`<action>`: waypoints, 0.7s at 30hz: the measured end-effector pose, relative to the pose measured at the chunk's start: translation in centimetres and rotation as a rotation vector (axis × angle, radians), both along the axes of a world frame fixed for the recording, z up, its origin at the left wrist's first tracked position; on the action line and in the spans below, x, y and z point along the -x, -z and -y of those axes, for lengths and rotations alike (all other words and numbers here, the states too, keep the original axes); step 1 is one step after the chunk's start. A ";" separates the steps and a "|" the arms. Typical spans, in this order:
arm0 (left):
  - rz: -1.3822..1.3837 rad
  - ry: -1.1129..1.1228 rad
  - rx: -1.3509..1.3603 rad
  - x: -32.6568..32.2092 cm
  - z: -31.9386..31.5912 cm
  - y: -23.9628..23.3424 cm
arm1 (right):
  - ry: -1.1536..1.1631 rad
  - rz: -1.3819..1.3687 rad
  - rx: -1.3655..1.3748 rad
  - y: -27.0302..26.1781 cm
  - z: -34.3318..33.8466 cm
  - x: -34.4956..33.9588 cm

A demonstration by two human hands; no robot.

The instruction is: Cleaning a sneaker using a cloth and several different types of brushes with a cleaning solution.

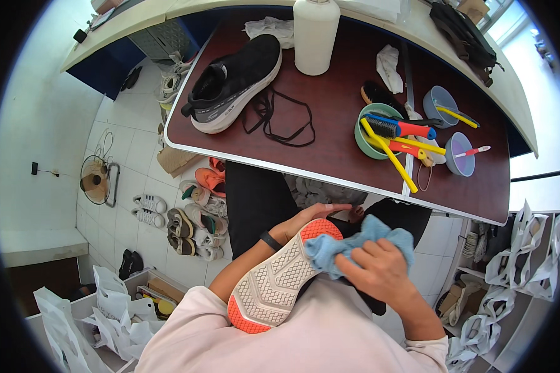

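Observation:
A sneaker (280,279) lies sole up against my chest, its pale tread patterned with diamonds and its toe and heel patches orange-red. My left hand (310,217) supports it from behind, fingers stretched out to the right; the palm is hidden by the shoe. In my right hand (375,268) is a bunched light-blue cloth (336,249), pressed to the sole near the upper orange patch. On the dark red table (336,112) ahead sits a black slip-on-style sneaker (238,81) with a white midsole, next to a loose black shoelace (284,119).
A white plastic bottle (315,42) stands at the table's back. Brushes with yellow handles stick out of a green bowl (371,151); two bluish cups (462,163) and a dark bristle brush (380,95) are nearby. Several shoes (182,228) and a fan (95,179) occupy the floor at left.

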State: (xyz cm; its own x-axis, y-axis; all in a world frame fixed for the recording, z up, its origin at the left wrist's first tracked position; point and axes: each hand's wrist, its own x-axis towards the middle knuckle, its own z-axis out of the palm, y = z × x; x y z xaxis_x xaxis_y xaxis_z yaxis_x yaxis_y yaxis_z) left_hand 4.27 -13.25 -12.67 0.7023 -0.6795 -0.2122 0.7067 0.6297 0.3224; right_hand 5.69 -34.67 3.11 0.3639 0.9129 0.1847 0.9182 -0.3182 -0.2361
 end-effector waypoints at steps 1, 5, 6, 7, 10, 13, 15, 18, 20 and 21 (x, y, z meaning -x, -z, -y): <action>0.057 0.051 0.003 0.0 -0.4 1.3 | 0.011 0.022 0.057 -0.5 0.3 -0.3; -0.005 -0.019 -0.100 -0.4 0.0 -1.9 | 0.142 -0.114 -0.351 -2.3 -0.8 -0.1; -0.003 -0.005 -0.103 -0.5 0.0 -2.3 | 0.156 -0.110 -0.355 -1.7 -2.4 0.7; -0.027 -0.030 -0.084 -0.5 0.0 -3.1 | 0.135 -0.057 -0.393 -0.4 -4.7 1.4; -0.174 -0.136 -0.067 -0.2 -0.8 -5.1 | 0.033 0.042 -0.374 2.2 -5.1 2.7; 0.031 -0.107 0.030 0.2 -2.8 -2.4 | -0.024 0.119 -0.304 3.1 -2.0 1.8; 0.082 -0.127 -0.020 0.1 -3.1 -3.1 | 0.118 0.102 -0.302 4.1 0.8 -0.2; 0.159 -0.146 -0.100 0.2 -3.4 -2.7 | 0.273 0.013 -0.387 2.7 1.8 -1.3; -0.057 -0.118 -0.142 0.6 -3.3 -2.5 | 0.269 -0.120 -0.546 0.0 -1.3 -0.5; -0.066 -0.297 -0.098 0.7 -1.6 -2.3 | 0.201 -0.168 -0.485 -0.2 -3.6 -0.1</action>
State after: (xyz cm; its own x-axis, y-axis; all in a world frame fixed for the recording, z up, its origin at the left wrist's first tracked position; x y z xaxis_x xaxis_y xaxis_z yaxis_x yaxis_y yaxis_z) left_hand 3.62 -11.64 -10.42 0.8494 -0.4211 -0.3180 0.5181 0.7798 0.3514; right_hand 5.80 -31.08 3.31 0.5831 0.6470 0.4914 0.7875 -0.3015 -0.5375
